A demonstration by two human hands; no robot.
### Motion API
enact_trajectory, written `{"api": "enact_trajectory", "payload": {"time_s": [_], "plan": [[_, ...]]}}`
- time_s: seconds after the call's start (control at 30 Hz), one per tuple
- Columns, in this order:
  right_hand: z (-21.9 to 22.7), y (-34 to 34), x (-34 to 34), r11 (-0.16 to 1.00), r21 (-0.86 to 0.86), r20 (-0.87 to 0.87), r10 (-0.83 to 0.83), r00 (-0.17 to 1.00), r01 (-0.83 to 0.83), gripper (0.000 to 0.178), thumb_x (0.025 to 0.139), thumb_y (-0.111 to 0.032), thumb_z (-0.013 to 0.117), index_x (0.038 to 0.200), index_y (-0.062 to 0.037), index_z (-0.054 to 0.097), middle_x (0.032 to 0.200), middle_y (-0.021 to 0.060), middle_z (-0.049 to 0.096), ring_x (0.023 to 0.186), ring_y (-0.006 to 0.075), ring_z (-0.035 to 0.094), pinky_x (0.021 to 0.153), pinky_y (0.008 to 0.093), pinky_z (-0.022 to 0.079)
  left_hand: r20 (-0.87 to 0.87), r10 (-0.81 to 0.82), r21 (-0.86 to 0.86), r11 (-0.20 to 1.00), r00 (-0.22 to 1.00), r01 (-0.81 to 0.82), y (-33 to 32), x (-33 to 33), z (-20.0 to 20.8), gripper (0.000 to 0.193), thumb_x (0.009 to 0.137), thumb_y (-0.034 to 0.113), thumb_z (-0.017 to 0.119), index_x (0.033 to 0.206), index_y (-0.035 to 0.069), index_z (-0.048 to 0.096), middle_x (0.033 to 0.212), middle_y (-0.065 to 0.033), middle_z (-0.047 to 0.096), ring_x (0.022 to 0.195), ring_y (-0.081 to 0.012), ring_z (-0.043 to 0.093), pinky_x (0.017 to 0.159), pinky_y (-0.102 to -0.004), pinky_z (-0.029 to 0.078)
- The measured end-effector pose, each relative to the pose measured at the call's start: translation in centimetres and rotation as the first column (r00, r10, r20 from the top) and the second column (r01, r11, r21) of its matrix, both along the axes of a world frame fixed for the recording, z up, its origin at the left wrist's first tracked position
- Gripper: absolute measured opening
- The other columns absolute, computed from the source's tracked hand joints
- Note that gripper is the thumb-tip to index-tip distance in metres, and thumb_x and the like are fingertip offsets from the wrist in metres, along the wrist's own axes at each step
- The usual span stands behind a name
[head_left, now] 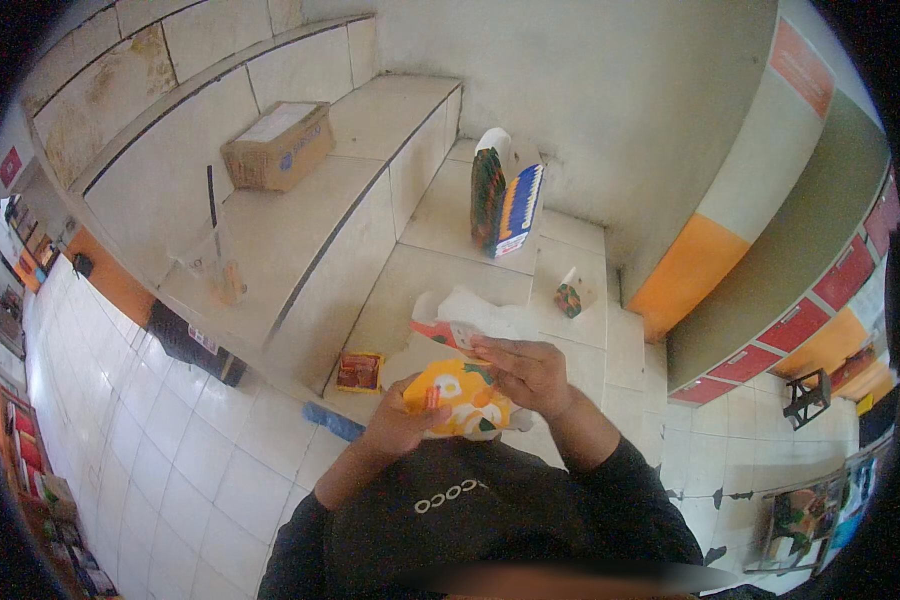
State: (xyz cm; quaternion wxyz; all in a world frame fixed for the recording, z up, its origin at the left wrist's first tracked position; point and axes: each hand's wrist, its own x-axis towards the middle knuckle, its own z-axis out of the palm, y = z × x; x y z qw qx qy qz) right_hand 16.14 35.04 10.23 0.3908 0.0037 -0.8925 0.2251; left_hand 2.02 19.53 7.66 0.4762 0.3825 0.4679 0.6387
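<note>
A partly unfolded printed carton (460, 397) is between my two hands, low in front of my chest. Its near panel is yellow-orange with white and green shapes, and a red and white flap (440, 332) stands up at its far side. My left hand (402, 418) grips the yellow panel at its left edge, thumb on top. Pinched on the carton's right side is my right hand (526, 374), its fingers bent over the flap by the upper edge. Left of the carton a small red and yellow packet (360, 371) lies flat on the tiled surface.
Against the back wall stand a dark patterned carton (488, 200) and a blue one (520, 210). A small carton (569, 296) sits nearer. On the left ledge are a brown cardboard box (275, 160) and a clear cup (225, 275) with a black straw. Red-fronted drawers (795, 322) line the right.
</note>
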Motion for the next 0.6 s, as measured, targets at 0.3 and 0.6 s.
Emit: {"api": "enact_trajectory", "payload": {"time_s": [0.3,0.6], "plan": [[4.3,2.3,1.7,0.895,0.083,0.416,0.369,0.831,-0.438,0.037,0.075,-0.007,0.057,0.112,-0.0034,0.055,0.12,0.0127,0.053,0.103,0.027,0.057,0.074,0.0331,0.051,0.041,0.0,-0.233,0.972,0.999,0.009,0.7,0.6,0.4,0.026,0.083,0.017,0.06,0.104,0.001,0.057,0.087,-0.0015,0.059,0.079,-0.0076,0.055,0.07,-0.0228,0.045],[5.6,3.2,1.1,0.724,0.287,0.67,0.317,0.672,-0.628,0.05,0.076,-0.018,0.053,0.122,-0.0004,0.044,0.129,0.0162,0.043,0.11,0.026,0.051,0.068,0.0326,0.052,0.063,-0.092,-0.233,0.967,0.994,0.105,0.9,-0.2,0.2,0.03,0.081,0.014,0.059,0.108,0.001,0.055,0.092,-0.0043,0.06,0.08,-0.0115,0.057,0.073,-0.0255,0.046]]}}
